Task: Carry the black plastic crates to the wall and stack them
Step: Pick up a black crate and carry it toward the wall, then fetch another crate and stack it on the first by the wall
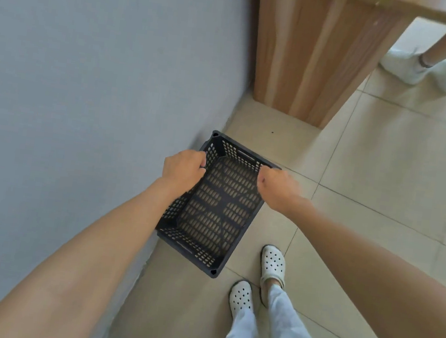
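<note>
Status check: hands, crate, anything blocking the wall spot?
Left hand and right hand both gripping the black crate by its long rims. Crate empty, alongside the wall. Wooden cabinet ahead; no other crates in view.

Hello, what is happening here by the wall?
A person holds one empty black plastic crate by its long sides, left hand on the side nearest the grey wall, right hand on the opposite side. The crate is low beside the wall; whether it already rests on the tiled floor is unclear. No other crate is visible. A second person's feet stand near a wooden cabinet.
</note>
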The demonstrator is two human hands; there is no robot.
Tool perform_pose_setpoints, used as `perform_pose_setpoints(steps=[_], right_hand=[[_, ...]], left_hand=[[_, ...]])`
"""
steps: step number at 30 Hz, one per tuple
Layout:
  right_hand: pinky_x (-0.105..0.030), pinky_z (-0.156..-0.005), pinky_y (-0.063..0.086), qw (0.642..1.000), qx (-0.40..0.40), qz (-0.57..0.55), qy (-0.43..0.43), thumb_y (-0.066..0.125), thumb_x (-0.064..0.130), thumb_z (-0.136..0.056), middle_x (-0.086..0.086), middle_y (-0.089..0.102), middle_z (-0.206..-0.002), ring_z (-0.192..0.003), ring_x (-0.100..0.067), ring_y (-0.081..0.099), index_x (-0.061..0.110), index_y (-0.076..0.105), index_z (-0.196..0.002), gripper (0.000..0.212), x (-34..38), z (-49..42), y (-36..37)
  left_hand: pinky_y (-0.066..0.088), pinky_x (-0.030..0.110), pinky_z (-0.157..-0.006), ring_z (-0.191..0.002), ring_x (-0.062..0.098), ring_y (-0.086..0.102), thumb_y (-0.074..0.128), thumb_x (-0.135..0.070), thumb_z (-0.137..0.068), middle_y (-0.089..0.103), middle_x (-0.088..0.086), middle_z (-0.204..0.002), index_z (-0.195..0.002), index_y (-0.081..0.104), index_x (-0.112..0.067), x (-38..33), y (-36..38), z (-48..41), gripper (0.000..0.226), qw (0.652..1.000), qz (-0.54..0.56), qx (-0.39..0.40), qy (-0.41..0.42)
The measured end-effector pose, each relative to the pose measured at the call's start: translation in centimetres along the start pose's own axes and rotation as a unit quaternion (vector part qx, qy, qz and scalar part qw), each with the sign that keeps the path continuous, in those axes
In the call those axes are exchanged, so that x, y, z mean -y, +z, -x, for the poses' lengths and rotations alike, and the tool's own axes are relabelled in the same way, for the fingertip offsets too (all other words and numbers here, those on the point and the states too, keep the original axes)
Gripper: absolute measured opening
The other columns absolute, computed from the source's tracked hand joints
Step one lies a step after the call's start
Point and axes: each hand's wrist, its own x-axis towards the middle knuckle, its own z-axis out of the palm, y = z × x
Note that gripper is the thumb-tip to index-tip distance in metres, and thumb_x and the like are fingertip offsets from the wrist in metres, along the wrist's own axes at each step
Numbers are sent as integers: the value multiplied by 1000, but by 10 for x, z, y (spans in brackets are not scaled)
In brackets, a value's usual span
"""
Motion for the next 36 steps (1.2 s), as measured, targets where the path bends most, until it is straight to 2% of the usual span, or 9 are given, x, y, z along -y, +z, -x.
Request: perform_pose_setpoints(steps=[2,5,9,13,15,19,24,31,36], right_hand=[[-45,-74,54,1000,-15,-7,4,38,22,-100,-7,61,-95,-83,-28,59,14,53,-98,17,-2,37,-24],[-44,-78,54,998,-59,-26,7,42,22,-98,-8,62,-102,-90,-28,59,14,54,-105,16,-13,91,-62],[-36,-74,47,992,-125,-30,12,44,21,-97,-8,59,-117,-103,-30,58,13,52,-119,24,-40,160,-103],[-36,-81,49,985,-161,-42,44,46,20,-98,-7,59,-120,-105,-29,58,13,53,-121,25,-86,225,-129],[-34,-84,44,982,-171,-48,70,46,23,-99,-6,56,-125,-112,-30,56,13,52,-124,28,-115,256,-141],[-36,-88,43,966,-207,-39,150,46,28,-99,-5,54,-131,-119,-29,53,17,52,-129,33,-191,319,-165],[-40,-88,47,945,-229,-38,231,45,32,-98,-6,56,-129,-116,-30,56,18,51,-127,32,-313,395,-185],[-38,-89,48,901,-270,-49,336,48,30,-97,-7,59,-130,-120,-29,56,16,53,-125,32,-479,503,-207],[-37,-87,46,873,-276,-88,392,48,22,-96,-8,59,-129,-118,-30,56,15,55,-123,29,-570,543,-214]], left_hand=[[43,33,-70,-95,23,62,49,-24,-95,66,1,-107,-108,62,-19,-23,-28,21,19,999,-7,-8,34],[50,36,-76,-100,26,62,50,-26,-96,65,1,-111,-112,61,-19,-66,-68,48,21,995,-17,-31,88],[47,36,-76,-102,26,62,54,-28,-95,66,1,-111,-111,60,-19,-136,-106,77,19,984,-33,-75,158],[48,36,-79,-104,26,62,53,-29,-95,64,1,-113,-114,60,-20,-218,-126,102,22,965,-68,-80,242],[48,36,-80,-105,27,61,51,-29,-96,63,2,-113,-116,60,-19,-265,-131,113,23,953,-89,-75,281],[40,32,-76,-110,26,59,50,-24,-94,62,1,-114,-115,60,-23,-373,-136,132,24,935,-99,-68,334],[45,35,-89,-116,25,56,51,-23,-91,61,0,-121,-120,59,-23,-519,-133,153,30,911,-96,-48,399],[47,34,-84,-108,27,61,54,-25,-91,63,0,-117,-115,60,-23,-714,-116,171,24,869,-106,-36,482],[49,34,-80,-103,25,62,57,-25,-94,63,0,-112,-113,61,-20,-839,-90,170,20,824,-118,-19,554]])
